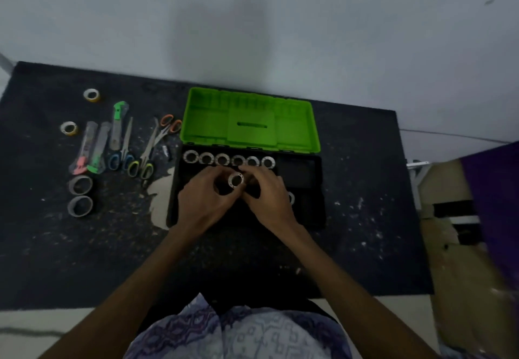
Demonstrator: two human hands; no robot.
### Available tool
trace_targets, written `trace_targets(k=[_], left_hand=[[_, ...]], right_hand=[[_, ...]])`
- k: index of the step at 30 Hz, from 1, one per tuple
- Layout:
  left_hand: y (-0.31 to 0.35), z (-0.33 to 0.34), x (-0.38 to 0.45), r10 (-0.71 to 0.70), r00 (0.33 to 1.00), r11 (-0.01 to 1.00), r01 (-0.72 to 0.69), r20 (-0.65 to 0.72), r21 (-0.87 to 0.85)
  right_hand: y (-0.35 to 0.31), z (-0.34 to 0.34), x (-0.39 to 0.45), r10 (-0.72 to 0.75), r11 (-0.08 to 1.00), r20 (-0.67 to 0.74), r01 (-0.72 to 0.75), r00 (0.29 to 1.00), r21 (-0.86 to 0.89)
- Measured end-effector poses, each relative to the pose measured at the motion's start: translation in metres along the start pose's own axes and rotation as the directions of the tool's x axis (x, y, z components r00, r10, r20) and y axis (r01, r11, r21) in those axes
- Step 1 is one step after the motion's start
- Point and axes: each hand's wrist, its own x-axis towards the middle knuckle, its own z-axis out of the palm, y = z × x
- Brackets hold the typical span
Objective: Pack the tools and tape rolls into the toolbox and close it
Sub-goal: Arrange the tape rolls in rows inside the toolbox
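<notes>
Both hands meet over the open toolbox (314, 218): the left hand (206, 201) and the right hand (266, 198) together pinch a small tape roll (236, 180), held on edge just above the black tray. Behind it, six tape rolls (229, 159) already stand in a row along the tray's far wall, below the raised green lid (250, 119).

Placing this one well likely means lowering it upright into the free space in front of that row, letting go only once it sits steady, so it does not tip or knock its neighbours.

Well to the left on the dark worktop (84, 246) wait two yellow tape rolls (91, 95), two larger grey rolls (81, 195), utility knives (94, 147) and several scissors (146, 150), all still unpacked.

The fingers hide the tray floor beneath them, and another ring-like object (291, 198) peeks from behind the right hand, too covered to identify. The low light blurs the tray's right compartment.
</notes>
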Motion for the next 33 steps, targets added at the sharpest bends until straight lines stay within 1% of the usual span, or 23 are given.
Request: trace_targets(k=[3,7,10,13,16,20,26,29,33], left_hand=[[0.025,0.028,-0.012,0.038,0.997,0.999,-0.040,0.062,0.027],[0.045,0.057,-0.028,0.087,0.989,0.992,-0.098,0.122,0.084],[0.053,0.074,-0.035,0.130,0.979,0.981,-0.149,0.154,0.122],[0.059,0.087,-0.038,0.191,0.963,0.960,-0.224,0.192,0.169],[0.061,0.097,-0.038,0.229,0.950,0.937,-0.274,0.211,0.216],[0.060,0.105,-0.035,0.226,0.938,0.913,-0.299,0.264,0.279],[0.065,0.108,-0.034,0.227,0.926,0.892,-0.323,0.303,0.318],[0.064,0.107,-0.035,0.220,0.922,0.901,-0.317,0.320,0.295],[0.060,0.098,-0.035,0.222,0.912,0.940,-0.294,0.346,0.173]], right_hand=[[0.037,-0.038,-0.028,0.018,0.999,-0.049,-0.019,0.999,-0.035],[0.077,-0.068,-0.057,0.135,0.984,-0.153,-0.150,0.979,-0.093],[0.097,-0.070,-0.071,0.188,0.973,-0.152,-0.205,0.970,-0.108],[0.114,-0.065,-0.081,0.186,0.972,-0.149,-0.204,0.971,-0.118],[0.118,-0.060,-0.085,0.183,0.975,-0.153,-0.200,0.971,-0.102],[0.115,-0.058,-0.084,0.170,0.976,-0.151,-0.187,0.974,-0.108],[0.116,-0.063,-0.085,0.150,0.977,-0.152,-0.170,0.977,-0.131],[0.115,-0.063,-0.084,0.153,0.974,-0.158,-0.176,0.975,-0.143],[0.110,-0.062,-0.082,0.157,0.968,-0.177,-0.187,0.972,-0.168]])
